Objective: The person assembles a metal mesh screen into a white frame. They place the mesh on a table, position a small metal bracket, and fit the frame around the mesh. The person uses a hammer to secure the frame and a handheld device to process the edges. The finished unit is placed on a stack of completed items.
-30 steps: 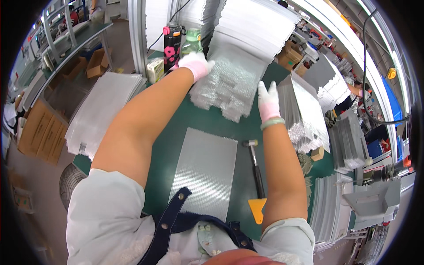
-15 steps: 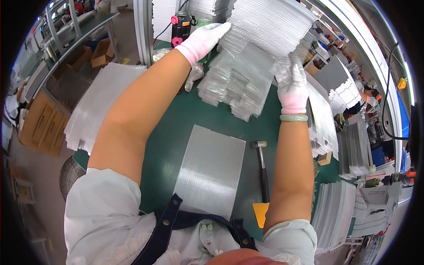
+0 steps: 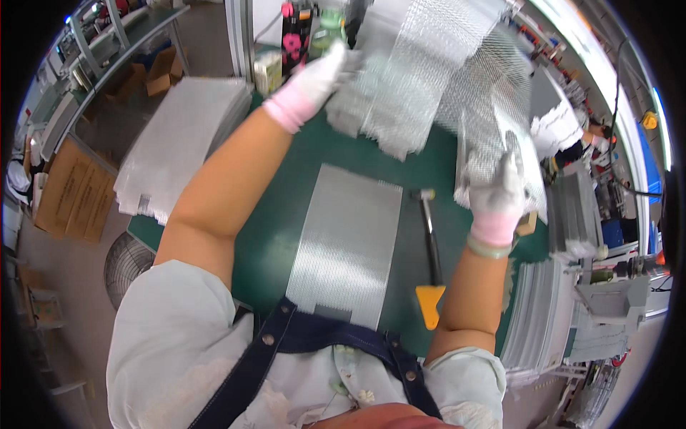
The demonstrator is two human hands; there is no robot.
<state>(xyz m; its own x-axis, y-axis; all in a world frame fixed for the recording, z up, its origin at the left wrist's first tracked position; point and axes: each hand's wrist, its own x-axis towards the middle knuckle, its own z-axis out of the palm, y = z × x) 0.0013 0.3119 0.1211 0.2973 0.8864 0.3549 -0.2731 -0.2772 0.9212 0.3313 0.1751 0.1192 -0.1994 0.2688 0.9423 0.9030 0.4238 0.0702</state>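
Note:
My left hand [image 3: 318, 79], in a white glove with a pink cuff, is beside the left edge of a raised bundle of pale perforated sheets [image 3: 407, 79]. Motion smears its fingers, so whether it grips the sheets cannot be told. On the right, my right hand [image 3: 496, 196], gloved the same way, lies over the lower part of a silvery sheet pile [image 3: 529, 161]. Its fingers look stretched out and apart, though blurred. Flat in front of me is a single silvery perforated sheet [image 3: 350, 236]. A hammer [image 3: 430, 232] lies to its right, beside a yellow scraper blade [image 3: 429, 304].
A stack of pale sheets [image 3: 179, 136] stands at the left table edge. Behind my left hand are a black bottle with pink flowers [image 3: 294, 36] and a green jar [image 3: 329, 32]. More sheets [image 3: 539, 314] stand at the right, near a small wooden block [image 3: 527, 223].
My right hand has moved down and right, from the bundle to the sheet pile. My left hand has shifted down and left. The view has moved slightly, and the sheets at the back are blurred.

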